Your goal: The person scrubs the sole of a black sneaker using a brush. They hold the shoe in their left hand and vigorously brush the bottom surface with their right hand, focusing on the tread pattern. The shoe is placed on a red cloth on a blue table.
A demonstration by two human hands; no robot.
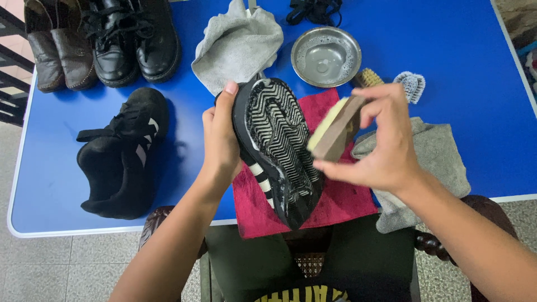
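Observation:
My left hand (220, 138) grips a black sneaker with white stripes (277, 148), turned sole-up over a red cloth (335, 201) at the table's near edge. The patterned sole shows soapy foam. My right hand (386, 142) holds a wooden brush (335, 127) with pale bristles, its bristle side against the sole's right edge. The matching black sneaker (120, 154) lies on the blue table (464, 50) to the left.
A metal bowl of soapy water (326, 56) stands behind the shoe. Grey cloths lie at the back (238, 45) and the right (433, 159). Two more brushes (411, 84) rest near the bowl. Black boots (134, 39) and brown shoes (56, 47) sit far left.

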